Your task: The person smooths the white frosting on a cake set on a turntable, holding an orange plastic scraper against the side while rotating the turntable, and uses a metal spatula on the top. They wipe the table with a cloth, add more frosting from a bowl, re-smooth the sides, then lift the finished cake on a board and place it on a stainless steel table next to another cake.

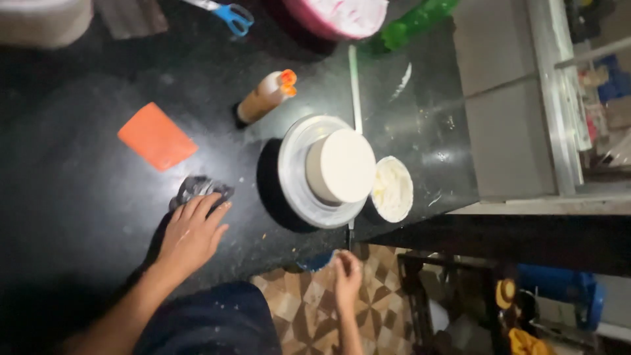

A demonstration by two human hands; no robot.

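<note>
My left hand (pixel 192 233) lies flat on a crumpled dark cloth (pixel 198 189) on the black counter (pixel 79 197), fingers spread over it. My right hand (pixel 346 275) hangs below the counter's front edge, fingers loosely curled near a small blue thing (pixel 317 262); whether it holds anything is unclear. A round white frosted cake (pixel 341 165) stands on a silver turntable (pixel 294 172). Beside it to the right sits a bowl of white cream (pixel 393 189).
An orange scraper card (pixel 156 136) lies to the left. A squeeze bottle with orange cap (pixel 266 96) lies behind the turntable. Blue-handled scissors (pixel 231 16), a pink-rimmed tub (pixel 342 16) and a green bottle (pixel 414 23) sit at the back. A long thin spatula (pixel 355 85) rests nearby.
</note>
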